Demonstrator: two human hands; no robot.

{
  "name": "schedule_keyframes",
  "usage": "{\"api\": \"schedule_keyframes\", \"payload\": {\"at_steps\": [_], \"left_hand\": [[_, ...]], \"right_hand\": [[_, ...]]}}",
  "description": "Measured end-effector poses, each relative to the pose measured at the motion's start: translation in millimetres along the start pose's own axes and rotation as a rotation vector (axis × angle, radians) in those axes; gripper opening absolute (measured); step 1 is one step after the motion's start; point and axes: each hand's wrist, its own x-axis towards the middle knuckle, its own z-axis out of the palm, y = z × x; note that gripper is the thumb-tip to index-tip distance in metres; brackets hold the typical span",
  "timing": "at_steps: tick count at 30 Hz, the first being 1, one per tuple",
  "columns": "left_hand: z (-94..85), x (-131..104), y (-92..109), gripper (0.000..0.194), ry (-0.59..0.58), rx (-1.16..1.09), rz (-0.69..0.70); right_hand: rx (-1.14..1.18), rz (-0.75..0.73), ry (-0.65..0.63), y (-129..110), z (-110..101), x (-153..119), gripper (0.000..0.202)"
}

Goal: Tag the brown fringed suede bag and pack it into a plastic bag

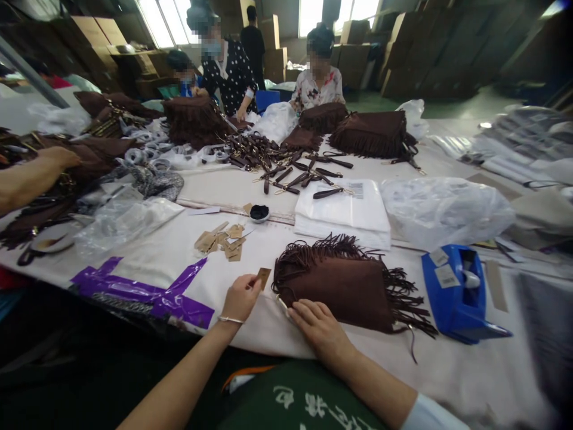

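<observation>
A small brown paper tag (264, 277) is pinched in the fingers of my left hand (243, 298), just left of a dark brown fringed bag (344, 292). My right hand (320, 328) lies flat with fingers stretched over the bag's lower left corner, close to a light metal piece (282, 303) at its edge. The bag rests on the table with fringe spread along its far and right sides. Several more brown tags (224, 240) lie in a loose pile beyond my left hand. Behind that pile sits a small bowl of black strings (259, 212).
A blue tape dispenser (461, 292) stands right of the bag. Beyond the bag are stacked white plastic bags (342, 209), brown straps (308, 173) and more fringed bags (371, 132). Purple tape (152, 292) marks the front left edge. Co-workers (317, 77) stand across the table; another person's arm (36, 173) reaches in left.
</observation>
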Motion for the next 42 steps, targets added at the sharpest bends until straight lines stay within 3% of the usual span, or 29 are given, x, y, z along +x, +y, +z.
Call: {"api": "schedule_keyframes", "payload": {"at_steps": [3, 5, 8, 11, 15, 19, 24, 26, 29, 32, 35, 37, 40, 42], "left_hand": [[-16.0, -33.8, -16.2, 0.031, -0.011, -0.333, -0.317], [-21.7, -60.8, -19.5, 0.035, 0.002, -0.419, -0.42], [-24.5, -95.6, -12.6, 0.037, -0.009, -0.371, -0.448], [-27.2, -109.6, 3.2, 0.029, -0.022, -0.307, -0.363], [-26.5, -87.3, 30.0, 0.018, -0.009, -0.278, -0.07], [0.4, -40.1, 61.4, 0.017, -0.014, -0.251, 0.132], [39.0, -0.5, 85.2, 0.018, -0.245, -0.11, 0.373], [38.3, 6.1, 78.6, 0.023, -0.236, -0.168, 0.329], [23.1, 10.4, 55.7, 0.024, -0.081, -0.201, 0.222], [12.1, 9.1, 38.4, 0.02, -0.045, -0.036, 0.284], [19.9, 9.2, 36.6, 0.023, -0.092, 0.083, 0.377], [30.5, 16.4, 35.8, 0.013, -0.083, 0.086, 0.375], [36.4, 36.6, 20.6, 0.004, 0.022, -0.043, 0.177], [28.7, 48.0, 1.5, 0.008, 0.097, -0.144, 0.003]], "right_hand": [[-0.028, 0.008, 0.02, 1.4, 4.7, -1.9, 0.045], [-0.029, 0.04, 0.0, 2.6, 6.1, -0.6, 0.046], [0.038, 0.065, -0.023, 6.5, 6.8, -0.3, 0.042], [0.052, 0.055, -0.06, 10.7, 5.8, -4.3, 0.046], [0.032, 0.028, -0.035, 11.9, 1.9, -12.8, 0.048], [0.046, 0.031, -0.007, 11.0, -1.1, -27.6, 0.046], [0.053, -0.031, 0.035, 10.8, -10.7, -42.8, 0.045], [0.029, -0.072, 0.049, 10.2, -16.6, -39.9, 0.047], [0.008, -0.056, 0.027, 9.4, -20.9, -25.4, 0.057], [0.041, 0.033, -0.034, 9.4, -14.9, -8.5, 0.075], [0.068, 0.114, -0.054, 9.2, -2.7, 0.0, 0.084], [0.064, 0.134, -0.034, 8.8, 3.9, -0.6, 0.078], [0.002, 0.127, -0.014, 8.0, 7.8, -6.3, 0.065], [-0.06, 0.128, -0.02, 7.5, 9.2, -8.7, 0.06]]}}
